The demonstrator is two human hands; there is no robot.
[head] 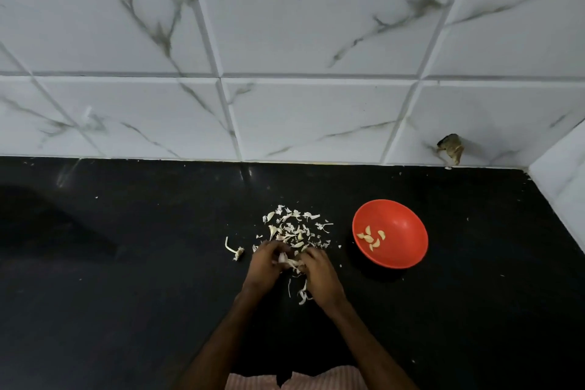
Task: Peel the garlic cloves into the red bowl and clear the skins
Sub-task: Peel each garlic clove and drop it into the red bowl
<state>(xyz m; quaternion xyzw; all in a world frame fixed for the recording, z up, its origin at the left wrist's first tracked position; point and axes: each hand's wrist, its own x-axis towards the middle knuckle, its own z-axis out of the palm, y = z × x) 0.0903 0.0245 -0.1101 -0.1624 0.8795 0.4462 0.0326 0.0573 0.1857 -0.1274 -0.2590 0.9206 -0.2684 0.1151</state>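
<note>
A red bowl (399,225) sits on the black counter, right of my hands, with several peeled garlic cloves (371,238) inside. A pile of papery garlic skins (296,226) lies just beyond my fingers. My left hand (265,266) and my right hand (319,272) meet over the counter, and both pinch a garlic clove (284,258) with loose skin between their fingertips. More skin strips (302,293) lie below it between my wrists. A garlic stem and root piece (235,252) lies left of my left hand.
The black counter (126,294) ends at a white marble-tiled wall (285,104) at the back and a side wall (563,187) at the right. A dark object (451,147) sticks out of the back wall near the corner. Small skin flecks dot the counter.
</note>
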